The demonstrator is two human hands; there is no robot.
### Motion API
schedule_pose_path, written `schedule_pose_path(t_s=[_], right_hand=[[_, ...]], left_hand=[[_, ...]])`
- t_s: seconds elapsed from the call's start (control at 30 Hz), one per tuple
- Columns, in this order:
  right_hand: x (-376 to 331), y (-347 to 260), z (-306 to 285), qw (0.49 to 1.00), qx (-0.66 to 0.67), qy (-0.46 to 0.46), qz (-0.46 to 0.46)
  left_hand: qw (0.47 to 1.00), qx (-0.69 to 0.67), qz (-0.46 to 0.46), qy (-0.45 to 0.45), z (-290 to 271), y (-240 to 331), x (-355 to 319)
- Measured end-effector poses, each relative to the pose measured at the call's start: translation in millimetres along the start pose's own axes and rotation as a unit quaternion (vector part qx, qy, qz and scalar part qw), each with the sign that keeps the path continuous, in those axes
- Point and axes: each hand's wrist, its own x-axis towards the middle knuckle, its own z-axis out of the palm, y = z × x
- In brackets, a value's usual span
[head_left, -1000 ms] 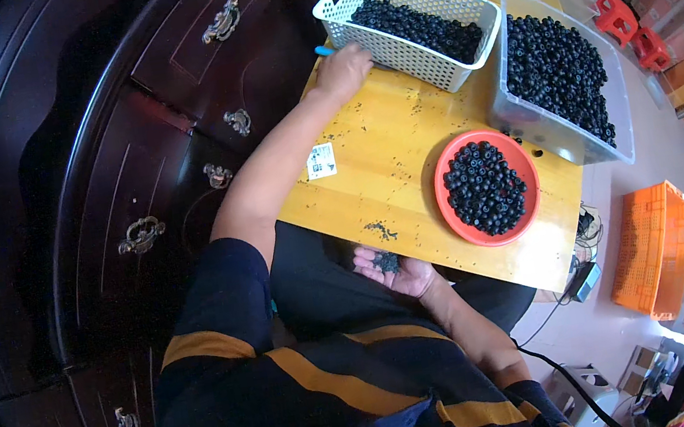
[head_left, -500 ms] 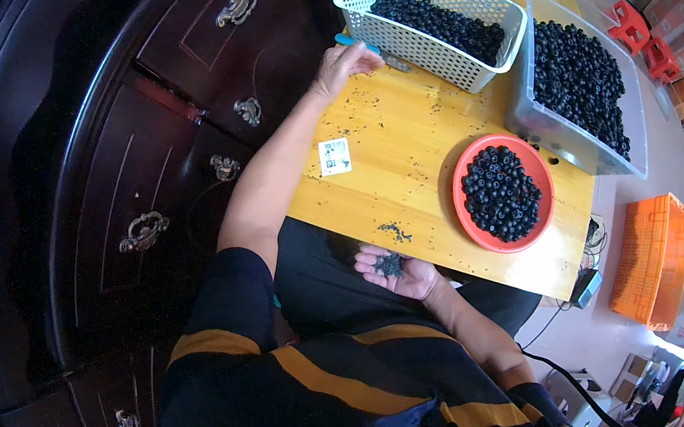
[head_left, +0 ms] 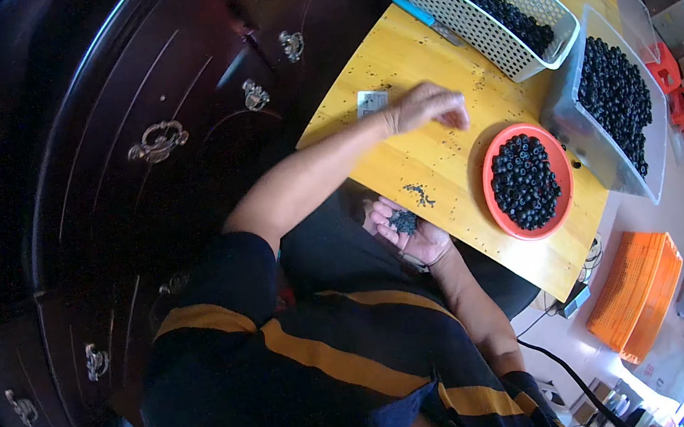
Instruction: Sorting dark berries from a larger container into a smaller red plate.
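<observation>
Over the wooden table, my left hand (head_left: 430, 107) hangs with its fingers bent downward. They are smeared by motion, and I see nothing held in them. Below the table's near edge, my right hand (head_left: 424, 242) is turned palm up and cupped around a small heap of tiny black bits (head_left: 403, 221). More black crumbs (head_left: 420, 195) lie on the tabletop just above it. To the right stands a red bowl (head_left: 568, 180) of small round black parts (head_left: 525, 183), some showing hollow centres. A blue-handled tool (head_left: 415, 10) rests beside the white basket (head_left: 510, 56).
The white basket holds more black parts, as does the clear plastic bin (head_left: 567, 111) at the table's right edge. A printed white card (head_left: 371, 101) lies near my left wrist. Dark drawers (head_left: 120, 149) line the left. An orange crate (head_left: 634, 293) stands on the floor.
My left hand has moved away from the blue-handled tool, toward me and right over the table. The tool now lies alone by the basket. My right hand stays cupped; the whole view has shifted.
</observation>
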Motion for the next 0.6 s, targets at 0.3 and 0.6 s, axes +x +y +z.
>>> schedule_pose_path(t_s=[0.3,0.6], right_hand=[[-23,5,-27,0.993,-0.066,-0.058,-0.082],[-32,21,-18,0.995,0.004,-0.078,-0.057]], left_hand=[[0.985,0.137,0.103,-0.035,118,8,-109],[0.996,0.03,0.077,0.018,105,9,-153]])
